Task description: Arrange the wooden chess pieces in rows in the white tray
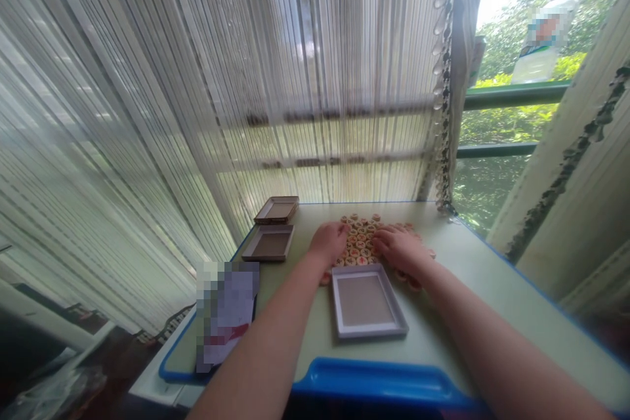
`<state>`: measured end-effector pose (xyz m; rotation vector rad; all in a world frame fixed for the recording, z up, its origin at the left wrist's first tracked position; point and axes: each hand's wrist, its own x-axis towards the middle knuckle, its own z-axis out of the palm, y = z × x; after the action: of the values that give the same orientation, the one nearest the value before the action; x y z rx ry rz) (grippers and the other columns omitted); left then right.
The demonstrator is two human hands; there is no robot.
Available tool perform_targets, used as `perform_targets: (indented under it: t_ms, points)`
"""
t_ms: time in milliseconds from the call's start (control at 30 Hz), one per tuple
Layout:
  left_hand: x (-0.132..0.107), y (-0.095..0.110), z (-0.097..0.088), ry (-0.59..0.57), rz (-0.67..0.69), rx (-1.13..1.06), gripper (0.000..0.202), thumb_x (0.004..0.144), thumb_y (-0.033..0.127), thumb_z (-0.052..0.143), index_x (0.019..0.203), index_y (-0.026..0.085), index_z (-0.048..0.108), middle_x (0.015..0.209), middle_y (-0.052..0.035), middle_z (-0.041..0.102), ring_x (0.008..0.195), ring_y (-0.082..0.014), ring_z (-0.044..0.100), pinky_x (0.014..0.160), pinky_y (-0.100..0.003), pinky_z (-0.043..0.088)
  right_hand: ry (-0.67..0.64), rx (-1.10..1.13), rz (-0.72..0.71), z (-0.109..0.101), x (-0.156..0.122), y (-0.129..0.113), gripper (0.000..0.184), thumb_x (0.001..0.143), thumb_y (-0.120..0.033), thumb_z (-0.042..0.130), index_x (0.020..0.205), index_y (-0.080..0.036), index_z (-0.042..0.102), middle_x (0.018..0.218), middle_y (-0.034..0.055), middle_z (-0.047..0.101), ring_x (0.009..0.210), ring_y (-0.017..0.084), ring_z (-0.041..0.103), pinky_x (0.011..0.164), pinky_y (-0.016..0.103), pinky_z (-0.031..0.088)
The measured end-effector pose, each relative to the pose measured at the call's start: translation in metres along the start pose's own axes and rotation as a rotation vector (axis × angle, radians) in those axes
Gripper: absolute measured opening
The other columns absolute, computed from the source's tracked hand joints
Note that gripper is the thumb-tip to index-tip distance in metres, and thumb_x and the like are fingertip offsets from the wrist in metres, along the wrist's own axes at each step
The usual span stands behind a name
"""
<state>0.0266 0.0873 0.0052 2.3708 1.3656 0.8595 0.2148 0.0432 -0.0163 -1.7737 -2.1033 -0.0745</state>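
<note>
Round wooden Chinese chess pieces (361,252) with red and dark characters lie packed in a group on the table. At the group's left edge is my left hand (331,243), its fingers curled in against the pieces. Whatever is inside those fingers is hidden. My right hand (401,248) rests over the right side of the group, fingers stretched out and touching pieces. More pieces show around and under it. Just in front of the group sits a shallow, light-rimmed box tray (403,329) with a grey-brown bottom, between my forearms.
Two more shallow boxes, a grey one (249,257) and a brown one (276,220), lie at the table's left back. A blurred-out flat item (229,315) lies at the left edge. The pale green table (492,289) has a blue tray edge (378,374). String curtains (319,79) hang behind.
</note>
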Motion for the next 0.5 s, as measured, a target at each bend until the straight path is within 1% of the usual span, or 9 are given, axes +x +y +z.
perform_targets:
  t_ms: [100, 133, 200, 233, 300, 367, 433, 500]
  points:
    - [0.02, 0.009, 0.006, -0.132, 0.048, 0.055, 0.027, 0.081, 0.031, 0.046, 0.089, 0.024, 0.071, 0.096, -0.0057, 0.069, 0.095, -0.0225, 0.061, 0.091, -0.032, 0.043, 0.033, -0.025, 0.028, 0.0, 0.0, 0.001, 0.033, 0.087, -0.033, 0.037, 0.098, -0.024, 0.068, 0.11, 0.0059, 0.062, 0.101, 0.023, 0.049, 0.086, 0.034, 0.035]
    - [0.026, 0.012, 0.009, -0.171, 0.067, 0.057, 0.026, 0.078, 0.025, 0.048, 0.09, 0.025, 0.071, 0.1, -0.0046, 0.069, 0.099, -0.022, 0.059, 0.093, -0.032, 0.042, 0.031, -0.034, 0.03, -0.001, 0.0, 0.001, 0.033, 0.087, -0.033, 0.038, 0.096, -0.025, 0.068, 0.11, 0.0061, 0.061, 0.1, 0.024, 0.048, 0.084, 0.034, 0.035]
    - [0.035, 0.016, 0.015, -0.235, 0.116, 0.065, 0.03, 0.073, 0.015, 0.05, 0.092, 0.027, 0.07, 0.11, -0.0018, 0.065, 0.111, -0.0214, 0.053, 0.101, -0.032, 0.036, 0.019, -0.054, 0.029, -0.003, -0.001, 0.0, 0.033, 0.087, -0.034, 0.038, 0.094, -0.027, 0.069, 0.109, 0.0061, 0.061, 0.099, 0.025, 0.047, 0.081, 0.035, 0.035]
    - [0.038, 0.018, 0.017, -0.253, 0.142, 0.078, 0.033, 0.07, 0.013, 0.051, 0.092, 0.028, 0.07, 0.115, -0.0007, 0.063, 0.118, -0.0218, 0.047, 0.104, -0.034, 0.031, 0.012, -0.063, 0.031, -0.003, -0.001, -0.001, 0.033, 0.087, -0.035, 0.038, 0.094, -0.028, 0.069, 0.108, 0.0062, 0.061, 0.099, 0.025, 0.047, 0.08, 0.035, 0.035]
    - [0.041, 0.018, 0.021, -0.278, 0.182, 0.111, 0.036, 0.068, 0.01, 0.053, 0.092, 0.03, 0.07, 0.125, 0.0003, 0.056, 0.129, -0.0243, 0.034, 0.109, -0.041, 0.022, 0.0, -0.078, 0.039, -0.004, -0.001, -0.003, 0.034, 0.087, -0.036, 0.037, 0.099, -0.03, 0.068, 0.105, 0.0063, 0.061, 0.097, 0.025, 0.046, 0.078, 0.035, 0.035]
    - [0.041, 0.017, 0.022, -0.298, 0.2, 0.139, 0.036, 0.068, 0.009, 0.054, 0.092, 0.031, 0.07, 0.13, -0.0005, 0.051, 0.133, -0.0272, 0.025, 0.109, -0.049, 0.015, -0.002, -0.09, 0.043, -0.004, 0.0, -0.003, 0.035, 0.087, -0.037, 0.037, 0.105, -0.032, 0.066, 0.103, 0.0062, 0.061, 0.096, 0.025, 0.046, 0.079, 0.035, 0.035]
    - [0.041, 0.016, 0.023, -0.312, 0.203, 0.162, 0.034, 0.07, 0.008, 0.053, 0.089, 0.03, 0.071, 0.132, -0.0009, 0.049, 0.134, -0.0281, 0.023, 0.108, -0.051, 0.012, 0.007, -0.106, 0.053, -0.002, 0.0, -0.003, 0.035, 0.087, -0.037, 0.037, 0.108, -0.033, 0.064, 0.103, 0.0064, 0.061, 0.096, 0.025, 0.046, 0.08, 0.035, 0.035]
    - [0.04, 0.015, 0.023, -0.312, 0.209, 0.185, 0.034, 0.07, 0.007, 0.05, 0.085, 0.029, 0.071, 0.131, 0.0, 0.051, 0.133, -0.0264, 0.026, 0.109, -0.049, 0.013, 0.016, -0.121, 0.062, 0.0, 0.001, -0.002, 0.035, 0.087, -0.037, 0.036, 0.106, -0.03, 0.065, 0.103, 0.0073, 0.061, 0.097, 0.025, 0.046, 0.081, 0.035, 0.034]
